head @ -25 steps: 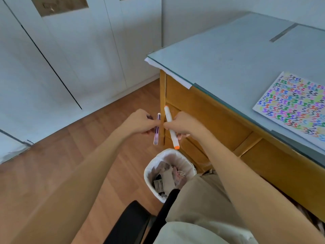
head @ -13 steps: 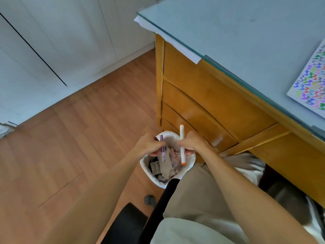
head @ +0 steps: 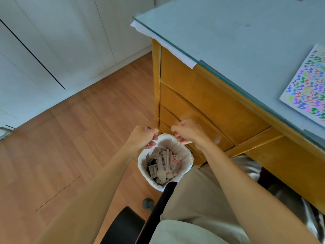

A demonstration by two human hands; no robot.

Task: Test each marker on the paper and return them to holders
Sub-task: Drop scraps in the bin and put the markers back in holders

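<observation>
We lean from a black chair [head: 123,226] toward the floor, both arms stretched over a white-lined bin [head: 186,155] that stands on the wood floor [head: 70,147] just beside the desk's drawer stack [head: 202,106]. Our left hand [head: 140,138] hangs over the bin's left rim, fingers loosely curled, thumb and fingertips close together; a small dark speck shows at the knuckles, too small for us to tell what it is, and we see nothing gripped. Our right hand [head: 190,132] hangs over the far rim, fingers relaxed and loosely bent, holding nothing that we can see. Inside the bin, on top of crumpled paper scraps, lies a slim marker [head: 163,159] with a dark line along its barrel, pointing roughly away from us; a pale stick-like shape beside it may be a second one, but we cannot tell among the scraps. The paper [head: 307,85], covered in rows of coloured squiggles, lies on the glass-topped desk [head: 228,32] at the right edge of the view, well apart from both hands. White cupboard doors [head: 61,32] fill the wall behind. Beige trousers [head: 193,199] cover our lap below the right arm.
</observation>
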